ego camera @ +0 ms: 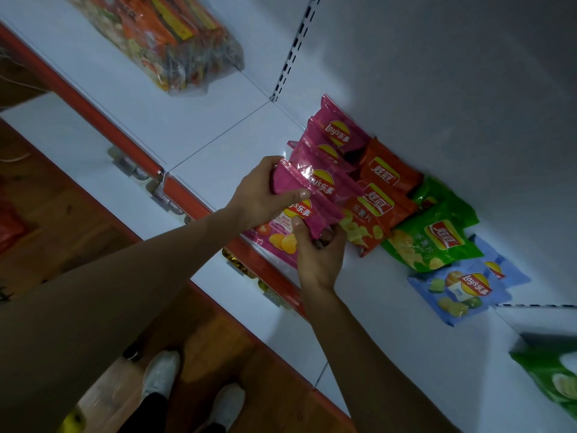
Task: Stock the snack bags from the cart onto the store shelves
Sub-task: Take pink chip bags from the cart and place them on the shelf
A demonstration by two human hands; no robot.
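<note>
White shelf board (218,145), red-edged, is lined with crisp bags (387,176). At its front a pink Lay's bag (321,182) is gripped by the curled left hand (262,195) and pinched underneath by the right hand (318,260). Released leaning, it could be tipped off the edge.

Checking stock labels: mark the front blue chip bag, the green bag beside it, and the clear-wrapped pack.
front blue chip bag (459,292): head view, its printed front.
green bag (445,237): head view, on its logo.
clear-wrapped pack (162,35): head view, middle of the wrap.

Snack bags (437,242) line the shelf (218,145) (toward its rear).
</note>
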